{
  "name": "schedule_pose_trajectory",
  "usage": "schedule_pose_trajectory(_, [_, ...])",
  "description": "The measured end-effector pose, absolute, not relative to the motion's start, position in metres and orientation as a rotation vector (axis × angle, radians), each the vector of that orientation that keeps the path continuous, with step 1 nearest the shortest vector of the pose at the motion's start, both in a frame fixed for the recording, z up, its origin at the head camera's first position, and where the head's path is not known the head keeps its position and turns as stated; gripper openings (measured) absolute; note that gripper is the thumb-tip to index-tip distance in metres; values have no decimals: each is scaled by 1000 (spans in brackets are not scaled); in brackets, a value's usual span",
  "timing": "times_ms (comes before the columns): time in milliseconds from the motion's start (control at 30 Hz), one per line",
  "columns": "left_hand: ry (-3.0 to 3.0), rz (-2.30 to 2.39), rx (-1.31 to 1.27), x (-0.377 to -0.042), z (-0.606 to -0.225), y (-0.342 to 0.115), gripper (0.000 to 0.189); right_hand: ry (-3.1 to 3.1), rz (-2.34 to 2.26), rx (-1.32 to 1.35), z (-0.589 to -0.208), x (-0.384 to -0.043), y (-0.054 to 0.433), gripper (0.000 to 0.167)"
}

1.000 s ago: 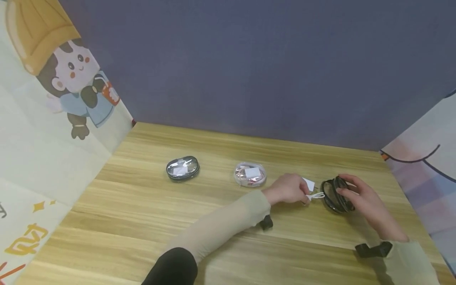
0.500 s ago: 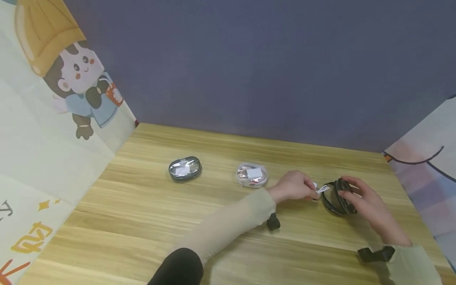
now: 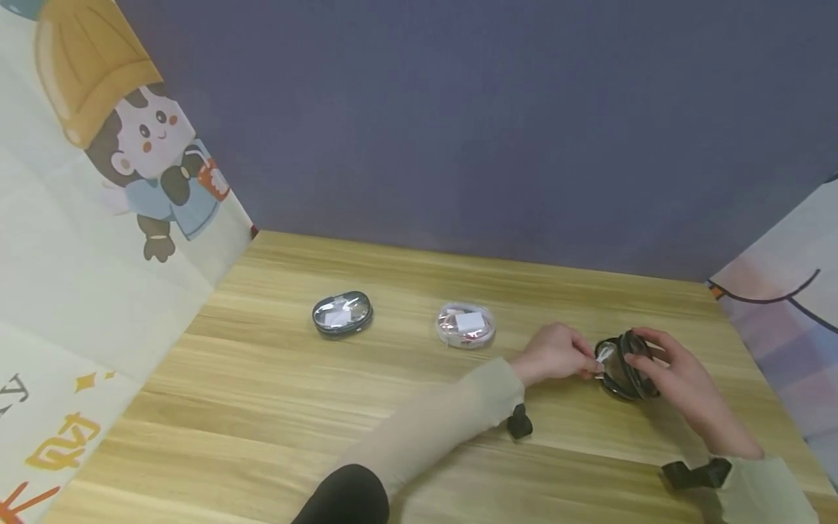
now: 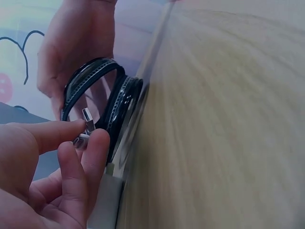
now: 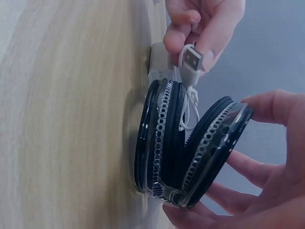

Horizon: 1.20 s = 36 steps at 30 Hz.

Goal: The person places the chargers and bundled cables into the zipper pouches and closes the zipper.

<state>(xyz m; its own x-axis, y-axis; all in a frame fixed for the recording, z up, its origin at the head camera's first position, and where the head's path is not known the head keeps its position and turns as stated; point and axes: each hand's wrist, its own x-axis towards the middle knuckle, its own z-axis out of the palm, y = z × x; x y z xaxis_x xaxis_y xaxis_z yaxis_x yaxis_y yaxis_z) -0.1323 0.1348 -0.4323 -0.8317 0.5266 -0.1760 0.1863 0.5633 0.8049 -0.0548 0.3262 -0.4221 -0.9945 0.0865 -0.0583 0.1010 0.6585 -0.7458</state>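
Observation:
My left hand (image 3: 556, 352) pinches a white USB cable (image 5: 191, 74) between thumb and fingertips. The cable's thin white loops hang into the mouth of a small clear pouch with black zipper edges (image 5: 159, 138). My right hand (image 3: 677, 371) grips the pouch's raised lid, with the lower half lying on the table. In the left wrist view, the metal USB plug (image 4: 88, 117) sticks out past my left fingertips. A white charger plug (image 4: 106, 202) lies on the table close by the pouch; in the head view my left hand hides it.
A closed black-edged clear pouch (image 3: 342, 314) lies at the left of the wooden table (image 3: 262, 407). Between it and my left hand is a closed white-edged pouch (image 3: 465, 325) with white things inside. A dark blue-grey panel (image 3: 471, 131) stands behind.
My left hand has moved right with the white cable, from beside the pouch to its opening. My right hand keeps holding the lid up. The head view has shifted slightly.

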Motion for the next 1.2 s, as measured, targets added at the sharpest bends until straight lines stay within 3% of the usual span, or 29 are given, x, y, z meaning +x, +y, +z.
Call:
schedule_pose_trajectory(833, [2627,1088,670,-118,-438,160,18,2795,-1348,126,-421,-54,323,67])
schedule_pose_trajectory(1200, [2666,876,717,-115,-442,163,28,2804,-1374,135,-422,-54,322,66])
